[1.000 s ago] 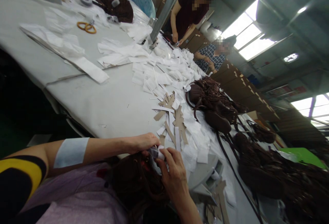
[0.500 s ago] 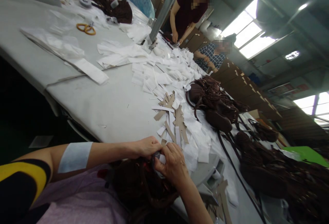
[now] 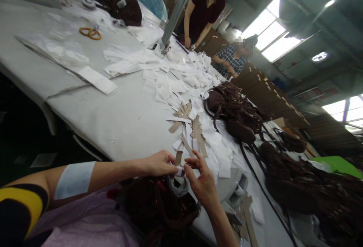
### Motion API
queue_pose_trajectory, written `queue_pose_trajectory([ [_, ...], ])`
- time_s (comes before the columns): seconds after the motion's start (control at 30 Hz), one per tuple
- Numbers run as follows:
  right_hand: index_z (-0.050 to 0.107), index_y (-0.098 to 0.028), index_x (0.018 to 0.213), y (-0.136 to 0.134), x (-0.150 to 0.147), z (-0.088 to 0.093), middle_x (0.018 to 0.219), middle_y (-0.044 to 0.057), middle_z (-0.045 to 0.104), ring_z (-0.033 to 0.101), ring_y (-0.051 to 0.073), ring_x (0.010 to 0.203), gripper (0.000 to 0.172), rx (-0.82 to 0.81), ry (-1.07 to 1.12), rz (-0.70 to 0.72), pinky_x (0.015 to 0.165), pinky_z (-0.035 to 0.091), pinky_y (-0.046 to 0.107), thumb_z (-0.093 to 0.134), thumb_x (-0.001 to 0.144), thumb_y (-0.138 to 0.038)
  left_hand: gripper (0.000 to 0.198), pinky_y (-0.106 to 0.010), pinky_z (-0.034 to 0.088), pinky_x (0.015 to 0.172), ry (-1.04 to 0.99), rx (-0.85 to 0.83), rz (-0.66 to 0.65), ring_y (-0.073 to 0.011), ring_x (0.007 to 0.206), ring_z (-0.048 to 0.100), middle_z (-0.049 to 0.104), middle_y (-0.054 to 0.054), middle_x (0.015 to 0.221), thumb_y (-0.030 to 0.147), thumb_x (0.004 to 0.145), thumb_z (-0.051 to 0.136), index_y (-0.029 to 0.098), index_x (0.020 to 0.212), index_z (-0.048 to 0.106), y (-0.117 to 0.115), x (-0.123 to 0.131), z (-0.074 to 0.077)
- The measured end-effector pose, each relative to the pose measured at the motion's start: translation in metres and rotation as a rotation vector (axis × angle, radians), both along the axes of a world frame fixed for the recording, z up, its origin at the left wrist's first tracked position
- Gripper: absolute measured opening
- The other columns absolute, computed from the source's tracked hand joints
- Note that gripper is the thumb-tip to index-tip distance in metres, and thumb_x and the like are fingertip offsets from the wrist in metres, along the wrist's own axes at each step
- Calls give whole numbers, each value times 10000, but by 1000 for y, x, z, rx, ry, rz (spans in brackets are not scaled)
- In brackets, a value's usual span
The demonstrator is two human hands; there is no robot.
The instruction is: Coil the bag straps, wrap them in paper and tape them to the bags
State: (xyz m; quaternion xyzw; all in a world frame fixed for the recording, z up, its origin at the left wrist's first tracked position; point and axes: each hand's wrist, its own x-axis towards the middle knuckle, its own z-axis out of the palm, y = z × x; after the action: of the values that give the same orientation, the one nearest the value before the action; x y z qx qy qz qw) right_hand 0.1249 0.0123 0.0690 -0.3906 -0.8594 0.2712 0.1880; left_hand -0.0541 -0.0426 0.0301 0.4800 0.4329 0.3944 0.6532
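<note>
A dark brown bag [image 3: 141,201] rests against my body at the table's edge. On top of it is a round, whitish wrapped piece [image 3: 179,189] with a dark middle, perhaps a covered ring. Just above this, my left hand [image 3: 161,163] pinches a small white strip [image 3: 180,170] between thumb and fingers. Facing it from the right, my right hand [image 3: 200,179] has its fingers spread, with the thumb close to the strip's end. Whether that thumb touches the strip I cannot tell.
Cardboard strips [image 3: 198,135] and white paper pieces [image 3: 167,84] litter the table [image 3: 124,118]. Brown bags [image 3: 235,111] are heaped on the right. Two yellow rings [image 3: 95,34] lie farther left. Across the table, a person [image 3: 198,12] and another in a checked shirt [image 3: 231,61] handle things.
My hands have moved apart. The right hand has opened its fingers and drawn back, uncovering the round wrapped piece and the white strip. Another person's hand has reached onto a brown bag at far left.
</note>
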Motion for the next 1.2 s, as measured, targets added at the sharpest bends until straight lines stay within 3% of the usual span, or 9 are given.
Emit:
queue_pose_trajectory([
  [0.07, 542, -190, 1204, 3, -5, 10, 885, 34, 688, 614, 151, 698, 399, -19, -17, -20, 674, 501, 279, 600, 818, -273, 185, -193, 306, 490, 42, 67, -17, -87, 521, 413, 510, 33, 586, 257, 717, 536, 108, 749, 642, -1, 2, 2],
  [0.17, 680, -198, 841, 0, -14, 18, 747, 17, 689, 620, 146, 659, 98, 8, -44, 46, 639, 489, 254, 585, 816, -193, 186, -193, 291, 481, 134, 162, -21, -81, 506, 382, 464, 50, 570, 241, 733, 510, 117, 777, 642, -1, 4, -1],
  [0.23, 686, -196, 766, -6, -17, 17, 723, 23, 690, 636, 151, 679, 167, 99, -40, 71, 652, 491, 253, 543, 833, -139, 190, -194, 294, 492, 186, 196, 1, -82, 511, 383, 448, 51, 560, 260, 759, 489, 126, 724, 618, 2, 4, -5],
  [0.37, 690, -183, 906, -19, -12, 3, 830, 54, 705, 661, 170, 773, 197, 307, -12, 109, 716, 518, 277, 507, 876, -118, 272, -207, 269, 473, 169, 109, 55, -80, 478, 359, 409, 54, 501, 348, 782, 493, 147, 602, 528, 5, 2, -11],
  [0.7, 626, -196, 1173, -34, 6, -24, 1073, 116, 692, 642, 213, 928, 368, 611, 62, 152, 794, 536, 365, 512, 866, -28, 238, -209, 187, 404, -452, -391, -46, -45, 368, 235, 451, 40, 441, 345, 689, 531, 138, 571, 544, 4, 2, -8],
  [0.83, 643, -177, 1127, -42, 9, -28, 1096, 127, 683, 638, 231, 975, 285, 501, 105, 24, 841, 522, 380, 555, 866, -107, 261, -203, 178, 407, -419, -305, 78, -34, 360, 256, 500, 47, 489, 381, 709, 598, 162, 623, 485, 4, 3, -9],
  [1.0, 684, -166, 861, -49, 5, -24, 760, 52, 707, 646, 178, 676, 241, 19, 145, -368, 619, 509, 268, 563, 877, -374, 275, -193, 233, 430, -230, -157, 174, -50, 413, 351, 525, 46, 537, 413, 754, 580, 157, 700, 496, 3, 4, -10],
  [1.1, 684, -157, 832, -49, -2, -22, 703, 26, 694, 615, 154, 614, 288, -168, 173, -351, 581, 477, 242, 570, 863, -420, 255, -192, 269, 449, -138, -70, 181, -66, 454, 397, 521, 49, 546, 403, 767, 564, 157, 727, 506, 0, 6, -8],
  [1.2, 671, -160, 795, -49, -10, -23, 650, 8, 662, 571, 129, 564, 252, -31, 182, -310, 562, 443, 231, 558, 883, -367, 250, -194, 286, 462, -88, -16, 212, -71, 470, 411, 512, 53, 537, 395, 755, 571, 156, 712, 510, -3, 10, -7],
])
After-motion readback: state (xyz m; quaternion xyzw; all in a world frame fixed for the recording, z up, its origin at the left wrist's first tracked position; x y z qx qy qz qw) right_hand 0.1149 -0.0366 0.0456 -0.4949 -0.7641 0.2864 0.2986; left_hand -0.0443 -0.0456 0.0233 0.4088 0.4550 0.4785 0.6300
